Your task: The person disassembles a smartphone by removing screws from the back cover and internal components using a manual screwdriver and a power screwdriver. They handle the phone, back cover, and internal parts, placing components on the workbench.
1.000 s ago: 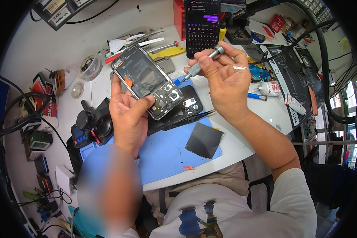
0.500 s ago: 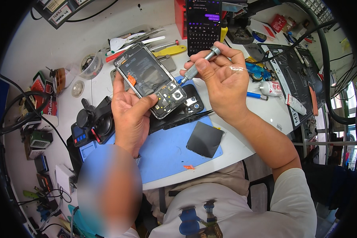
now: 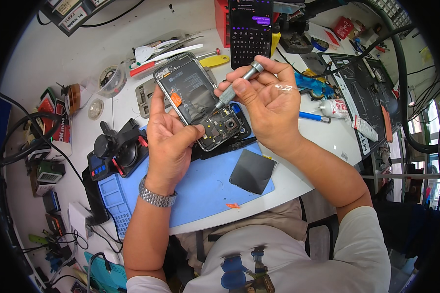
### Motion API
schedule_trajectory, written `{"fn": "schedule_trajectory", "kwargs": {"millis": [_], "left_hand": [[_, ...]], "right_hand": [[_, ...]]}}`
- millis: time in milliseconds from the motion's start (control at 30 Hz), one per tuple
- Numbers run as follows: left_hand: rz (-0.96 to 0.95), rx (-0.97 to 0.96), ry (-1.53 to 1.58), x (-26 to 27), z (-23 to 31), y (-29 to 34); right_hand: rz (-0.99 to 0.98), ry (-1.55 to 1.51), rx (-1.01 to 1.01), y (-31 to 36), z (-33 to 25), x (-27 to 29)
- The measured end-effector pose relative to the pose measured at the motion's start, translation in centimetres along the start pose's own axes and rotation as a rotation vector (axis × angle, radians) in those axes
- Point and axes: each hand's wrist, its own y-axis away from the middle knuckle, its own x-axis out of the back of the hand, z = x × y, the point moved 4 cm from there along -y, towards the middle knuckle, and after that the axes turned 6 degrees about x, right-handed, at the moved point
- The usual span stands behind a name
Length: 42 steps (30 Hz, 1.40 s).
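My left hand [image 3: 173, 141] grips an opened phone [image 3: 193, 88] by its sides, thumb on the lower edge. Its black battery and circuit board with camera are exposed, and an orange scrap [image 3: 176, 99] sits on the battery. A silver screwdriver [image 3: 227, 95] is pinched in my right hand [image 3: 271, 105], slanting down to the left. Its tip is at the phone's inside near the board; whether it touches a screw is too small to tell. Partly hidden behind the phone lies a dark phone part [image 3: 243, 122] with camera openings.
A blue work mat [image 3: 195, 195] lies on the white table, bearing a black square sheet [image 3: 253, 171] and an orange scrap [image 3: 233, 205]. A phone [image 3: 252, 44] stands upright at the back. Left is a black clamp-like device [image 3: 120, 149]; right, a blue pen [image 3: 314, 117] and glue tube [image 3: 364, 128].
My left hand has brought the opened phone to the right and tilted it differently. My right hand has shifted slightly left and down, the screwdriver's tip now over the phone's inside.
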Motion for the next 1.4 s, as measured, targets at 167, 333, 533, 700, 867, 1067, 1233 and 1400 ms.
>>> {"fn": "schedule_trajectory", "kwargs": {"millis": [167,333,533,700,867,1067,1233,1400], "left_hand": [[0.012,0.011,-0.005,-0.1,0.1,0.1],[0.013,0.004,-0.001,-0.1,0.1,0.2],[0.022,0.003,-0.019,-0.2,0.0,0.1],[0.003,-0.016,-0.042,-0.3,-0.1,0.1],[0.013,-0.039,-0.071,-0.4,-0.4,0.2],[0.046,-0.049,-0.127,-0.4,-0.6,0.3],[0.052,-0.064,-0.135,0.0,-0.8,0.5],[0.063,-0.064,-0.186,0.2,-1.1,0.4]], "right_hand": [[-0.006,0.014,-0.003,0.2,0.2,0.0],[-0.018,0.03,0.03,0.1,0.2,0.0],[-0.106,0.183,0.177,0.4,-1.0,-0.5],[-0.377,0.397,0.508,0.6,-2.9,-1.5],[-0.409,0.501,0.488,0.5,-4.4,-1.2],[-0.335,0.467,0.523,1.1,-3.7,-1.8],[-0.291,0.608,0.601,1.2,-4.0,-1.9],[-0.342,0.434,0.685,1.5,-4.3,-2.1]]}}
